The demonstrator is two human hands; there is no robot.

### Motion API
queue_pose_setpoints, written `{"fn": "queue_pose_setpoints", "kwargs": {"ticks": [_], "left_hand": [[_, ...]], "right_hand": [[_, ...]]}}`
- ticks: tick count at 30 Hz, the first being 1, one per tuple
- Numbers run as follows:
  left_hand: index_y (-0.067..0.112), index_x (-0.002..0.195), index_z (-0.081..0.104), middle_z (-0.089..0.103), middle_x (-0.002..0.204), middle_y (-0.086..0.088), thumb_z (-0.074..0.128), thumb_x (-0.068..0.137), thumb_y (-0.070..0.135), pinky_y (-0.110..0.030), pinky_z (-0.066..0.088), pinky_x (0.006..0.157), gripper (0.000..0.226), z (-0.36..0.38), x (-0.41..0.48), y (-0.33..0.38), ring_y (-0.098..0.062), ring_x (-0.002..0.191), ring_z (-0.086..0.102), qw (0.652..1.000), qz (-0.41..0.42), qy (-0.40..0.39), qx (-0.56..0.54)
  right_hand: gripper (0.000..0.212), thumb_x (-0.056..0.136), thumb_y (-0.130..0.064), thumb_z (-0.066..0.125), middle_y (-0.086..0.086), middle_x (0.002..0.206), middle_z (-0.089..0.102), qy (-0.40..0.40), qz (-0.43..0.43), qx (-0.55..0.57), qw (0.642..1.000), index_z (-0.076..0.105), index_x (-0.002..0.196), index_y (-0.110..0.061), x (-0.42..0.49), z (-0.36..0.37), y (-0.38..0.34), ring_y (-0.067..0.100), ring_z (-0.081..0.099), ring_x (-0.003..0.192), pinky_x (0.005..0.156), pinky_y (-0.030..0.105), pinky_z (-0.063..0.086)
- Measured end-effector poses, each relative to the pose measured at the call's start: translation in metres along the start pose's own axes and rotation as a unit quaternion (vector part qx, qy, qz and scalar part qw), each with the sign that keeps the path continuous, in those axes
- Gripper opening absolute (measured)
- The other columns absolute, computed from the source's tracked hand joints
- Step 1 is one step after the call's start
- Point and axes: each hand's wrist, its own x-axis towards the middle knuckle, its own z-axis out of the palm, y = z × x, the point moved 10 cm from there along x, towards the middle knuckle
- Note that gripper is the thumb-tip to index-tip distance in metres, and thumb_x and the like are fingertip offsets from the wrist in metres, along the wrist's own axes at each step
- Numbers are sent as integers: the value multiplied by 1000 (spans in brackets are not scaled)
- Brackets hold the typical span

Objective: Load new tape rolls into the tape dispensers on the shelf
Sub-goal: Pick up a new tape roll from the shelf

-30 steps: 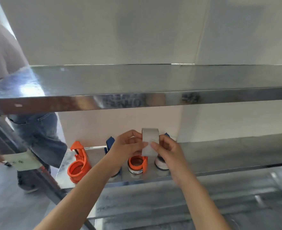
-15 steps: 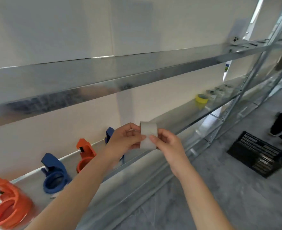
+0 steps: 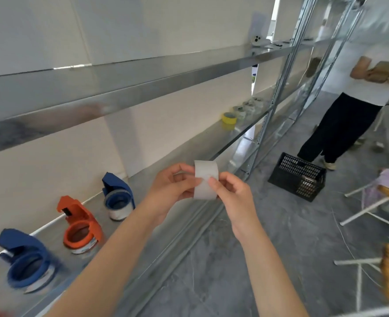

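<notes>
Both hands hold a whitish tape roll edge-on in front of the metal shelf. My left hand grips its left side, and my right hand pinches its right edge with thumb and fingers. On the shelf to the left stand three tape dispensers: a blue one nearest the hands, an orange one, and another blue one at the far left. The first two have a white roll showing at the bottom.
A yellow tape roll and several pale rolls sit farther right on the shelf. A black plastic crate stands on the grey floor. A person in a white top stands at the right. White-legged furniture fills the lower right.
The view has swung right and away from the shelf, bringing the crate and the person into sight. Both hands keep hold of the tape roll, now out over the shelf's front edge.
</notes>
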Motion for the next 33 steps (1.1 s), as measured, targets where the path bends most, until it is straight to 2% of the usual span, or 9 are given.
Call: {"fn": "queue_pose_setpoints", "kwargs": {"ticks": [5, 14, 18, 22, 28, 33], "left_hand": [[2, 95, 61, 64, 77, -14, 64, 83, -3, -28, 56, 65, 13, -10, -17, -9, -21, 71, 65, 999, 4, 40, 1], [1, 95, 61, 59, 81, -20, 63, 84, -4, -29, 55, 64, 12, -33, -29, 2, -29, 77, 60, 998, 27, 55, -2], [2, 96, 62, 60, 79, -18, 63, 84, -2, -28, 57, 64, 13, -33, -23, 7, -27, 77, 61, 998, 39, 51, 1], [-3, 102, 60, 60, 83, -19, 62, 85, -2, -26, 56, 63, 17, -15, -6, 3, -25, 76, 62, 999, 33, 38, 2], [9, 87, 61, 63, 65, -2, 61, 84, -4, -28, 56, 64, 13, 37, 43, -5, -15, 65, 64, 1000, 28, 6, -9], [9, 87, 60, 60, 71, -7, 60, 85, -4, -25, 56, 61, 13, 92, 95, -12, -13, 61, 63, 999, 33, -16, 1]], "right_hand": [[11, 88, -18, 67, -2, 74, 66, -8, 20, 2, 1000, 68, 79, -11, -10, 9, 14, 8, 56, 73, 72, 27, 43], [10, 87, -19, 68, 1, 76, 66, -28, 13, 1, 1000, 70, 84, -9, -13, 34, 8, 10, 56, 74, 72, 28, 44], [8, 87, -21, 68, -1, 78, 68, -28, 13, -6, 1000, 72, 85, -14, -6, 35, 7, 8, 59, 76, 73, 27, 47], [8, 87, -21, 67, 1, 79, 68, -13, 10, -10, 1000, 72, 85, -15, 6, 14, 8, 9, 58, 76, 72, 26, 45], [6, 88, -20, 67, -1, 79, 67, 17, 1, -14, 1000, 72, 87, -16, 39, -42, 5, 7, 57, 75, 72, 24, 45], [8, 88, -19, 66, -1, 75, 65, 36, -11, -26, 999, 72, 87, -13, 81, -102, 6, 7, 55, 71, 70, 27, 43]]}}
